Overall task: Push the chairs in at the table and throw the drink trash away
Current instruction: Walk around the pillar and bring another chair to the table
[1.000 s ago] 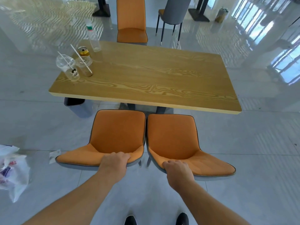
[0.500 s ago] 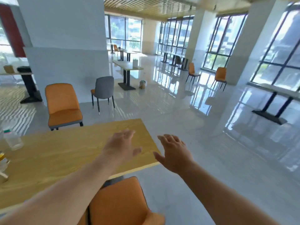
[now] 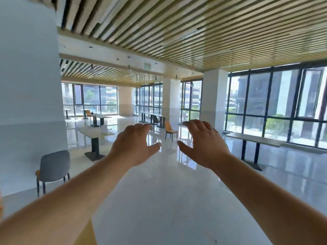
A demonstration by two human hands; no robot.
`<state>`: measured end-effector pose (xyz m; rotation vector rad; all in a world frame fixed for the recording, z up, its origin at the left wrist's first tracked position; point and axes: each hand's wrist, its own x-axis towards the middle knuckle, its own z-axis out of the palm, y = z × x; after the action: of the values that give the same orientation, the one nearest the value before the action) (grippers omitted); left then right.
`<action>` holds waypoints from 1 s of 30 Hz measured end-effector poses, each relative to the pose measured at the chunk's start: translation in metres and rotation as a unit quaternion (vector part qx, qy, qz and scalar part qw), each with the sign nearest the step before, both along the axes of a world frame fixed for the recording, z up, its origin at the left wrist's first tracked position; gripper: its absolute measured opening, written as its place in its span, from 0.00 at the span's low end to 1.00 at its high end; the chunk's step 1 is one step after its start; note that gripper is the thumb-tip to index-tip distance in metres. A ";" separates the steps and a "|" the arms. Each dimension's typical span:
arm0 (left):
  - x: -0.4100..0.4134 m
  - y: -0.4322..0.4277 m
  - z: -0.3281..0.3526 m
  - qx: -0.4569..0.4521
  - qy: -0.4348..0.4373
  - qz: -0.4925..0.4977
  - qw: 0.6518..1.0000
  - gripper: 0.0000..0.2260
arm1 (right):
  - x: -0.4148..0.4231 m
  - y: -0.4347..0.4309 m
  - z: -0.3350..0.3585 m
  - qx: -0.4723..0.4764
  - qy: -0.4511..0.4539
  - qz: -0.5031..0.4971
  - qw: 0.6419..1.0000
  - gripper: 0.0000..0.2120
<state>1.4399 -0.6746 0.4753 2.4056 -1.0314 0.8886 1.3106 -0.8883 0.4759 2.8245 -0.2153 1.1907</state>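
Observation:
The view is tilted up into the room. My left hand (image 3: 133,145) and my right hand (image 3: 203,141) are stretched out in front of me at mid-frame, palms down, fingers spread, holding nothing. A thin sliver of the wooden table (image 3: 86,235) shows at the bottom edge under my left forearm. The two orange chairs, the cups, the can and the bottle are out of sight.
A grey chair (image 3: 53,167) stands at the left by a white pillar (image 3: 30,103). A pedestal table (image 3: 93,137) is behind it, an orange chair (image 3: 169,129) farther back, and a long table (image 3: 253,138) by the right windows. Glossy floor (image 3: 168,191) lies ahead.
My hands let go of the two orange chair backs and rose, open, in front of me. The view swung up and right, so the table and chairs dropped out of sight.

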 end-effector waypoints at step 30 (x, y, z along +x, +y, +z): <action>0.574 -0.361 -0.079 0.077 0.113 0.005 0.991 0.20 | 0.607 -0.350 -0.052 -0.033 0.139 0.055 0.988 0.23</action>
<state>2.0138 -1.0357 0.3964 2.5671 -1.0343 0.5388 1.9180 -1.2385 0.4236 2.9324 -0.0023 0.7878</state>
